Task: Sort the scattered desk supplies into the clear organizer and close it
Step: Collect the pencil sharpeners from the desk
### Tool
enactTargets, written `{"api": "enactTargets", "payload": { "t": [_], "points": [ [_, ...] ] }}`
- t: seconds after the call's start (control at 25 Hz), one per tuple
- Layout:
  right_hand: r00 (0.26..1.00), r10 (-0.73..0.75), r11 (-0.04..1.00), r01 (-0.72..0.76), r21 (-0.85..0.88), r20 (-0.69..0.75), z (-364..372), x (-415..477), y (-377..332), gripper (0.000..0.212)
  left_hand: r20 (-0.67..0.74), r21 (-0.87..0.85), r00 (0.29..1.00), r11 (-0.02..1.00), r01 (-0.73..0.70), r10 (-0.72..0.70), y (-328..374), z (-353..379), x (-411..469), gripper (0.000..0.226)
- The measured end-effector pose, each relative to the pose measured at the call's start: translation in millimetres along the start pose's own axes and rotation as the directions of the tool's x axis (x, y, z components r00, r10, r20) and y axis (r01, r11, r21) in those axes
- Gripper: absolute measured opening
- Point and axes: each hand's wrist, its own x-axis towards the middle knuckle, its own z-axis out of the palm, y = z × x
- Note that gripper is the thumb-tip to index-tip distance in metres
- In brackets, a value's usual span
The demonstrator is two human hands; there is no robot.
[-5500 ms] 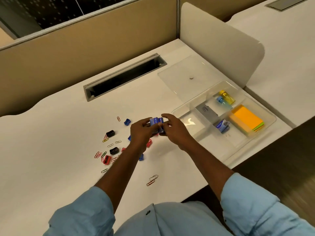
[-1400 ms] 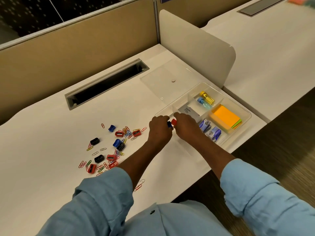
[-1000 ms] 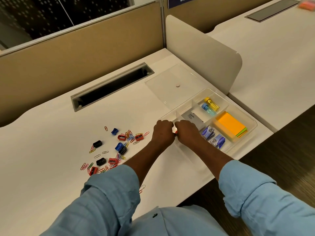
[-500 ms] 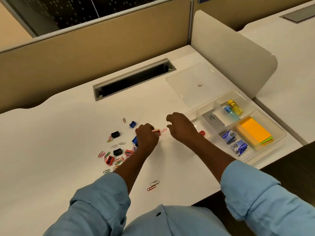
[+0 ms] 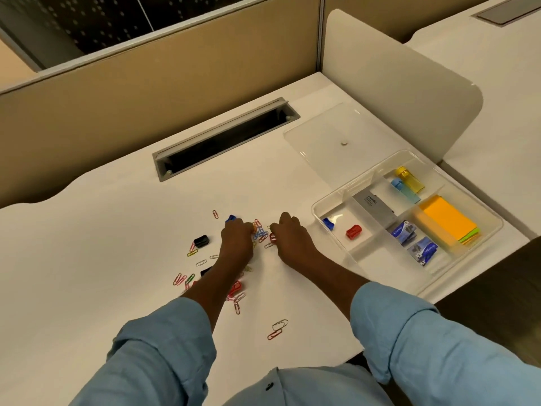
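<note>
White surface (image 5: 102, 230) walled by tan partitions (image 5: 146, 83). Left hand (image 5: 237, 240) and right hand (image 5: 289, 235) curl fingers (image 5: 285, 221) onto scattered paper clips (image 5: 260, 233); grip unclear.

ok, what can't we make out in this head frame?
1. Left hand: the head view shows only its back; the fingers and anything they hold are hidden.
2. Right hand: same; a red clip peeks out at the fingers, grip unclear.
3. Black clip: half covered by the left forearm.
4. Grey box label: too small to read.
</note>
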Motion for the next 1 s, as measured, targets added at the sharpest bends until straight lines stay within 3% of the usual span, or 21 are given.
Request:
{"api": "enactTargets", "payload": {
  "t": [0.16,0.28,0.36,0.52,0.68,0.84,1.0],
  "points": [
    [0.992,0.073,0.991,-0.061,0.118,-0.106,-22,-10,4,0.023,-0.152,0.017,0.988,0.999,-0.037,0.039,5,-6,3,0.022],
    [0.945,0.176,0.962,-0.105,0.252,-0.275,-48,-19,26,0.018,-0.301,-0.219,0.953,0.971,-0.092,0.023,31,-18,3,0.021],
    [0.900,0.260,0.941,-0.154,0.303,-0.349,-62,-24,49,0.025,-0.345,-0.324,0.935,0.923,-0.207,0.089,56,-26,3,0.019],
    [0.886,0.408,0.910,-0.375,0.178,-0.219,-70,-22,94,0.036,-0.345,-0.309,0.877,0.842,-0.442,0.334,103,-33,4,0.017],
    [0.900,0.423,0.906,-0.419,0.065,-0.101,-57,-24,113,0.041,-0.191,-0.122,0.861,0.859,-0.497,0.471,130,-26,13,0.020],
    [0.898,0.432,0.901,-0.426,0.080,-0.083,-47,-26,116,0.044,-0.100,0.066,0.864,0.870,-0.488,0.493,146,-18,21,0.020],
    [0.899,0.434,0.898,-0.425,0.115,-0.068,-50,-27,116,0.045,-0.140,-0.050,0.888,0.893,-0.447,0.437,146,-13,20,0.031]
  ]
}}
